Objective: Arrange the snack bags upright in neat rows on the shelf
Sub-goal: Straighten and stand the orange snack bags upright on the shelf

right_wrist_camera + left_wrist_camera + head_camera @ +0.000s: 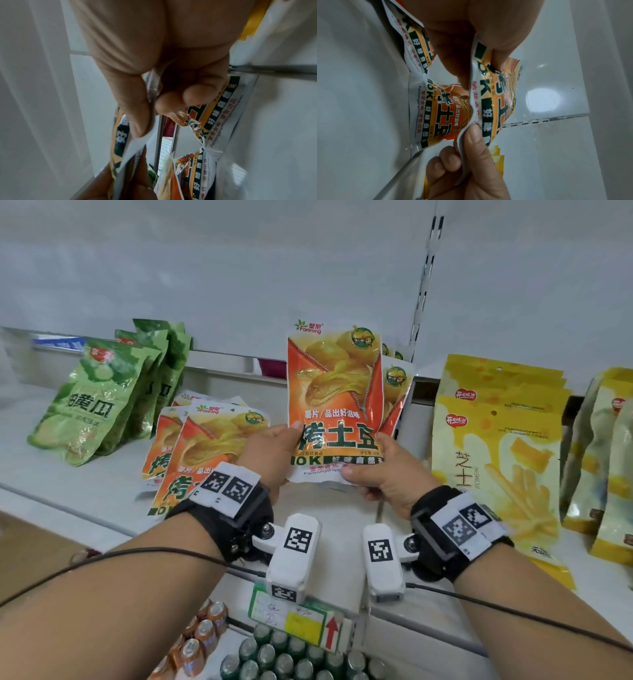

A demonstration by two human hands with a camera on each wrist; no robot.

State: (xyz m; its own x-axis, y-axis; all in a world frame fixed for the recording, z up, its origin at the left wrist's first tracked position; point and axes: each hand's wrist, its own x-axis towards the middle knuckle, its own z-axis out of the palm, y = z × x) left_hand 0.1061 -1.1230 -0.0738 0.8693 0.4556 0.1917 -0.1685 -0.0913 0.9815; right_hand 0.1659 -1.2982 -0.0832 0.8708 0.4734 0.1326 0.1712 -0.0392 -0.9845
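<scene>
An orange potato-chip bag (334,402) stands upright above the white shelf (85,481), held by both hands. My left hand (274,450) grips its lower left edge, thumb on the front. My right hand (383,470) pinches its lower right corner. The left wrist view shows the same orange bag (491,97) bent between my left hand (471,44) and the right thumb (476,143). In the right wrist view my right hand (154,102) pinches the bag's edge (120,142). More orange bags (394,392) stand behind it. Others (198,446) lie flat to the left.
Green cucumber snack bags (99,402) lean in a row at the shelf's left. Yellow fry bags (496,446) stand at the right, with more yellow bags (609,460) beyond. A slotted upright (426,278) runs up the back wall. Drink cans (291,659) fill the lower shelf behind a price tag (298,618).
</scene>
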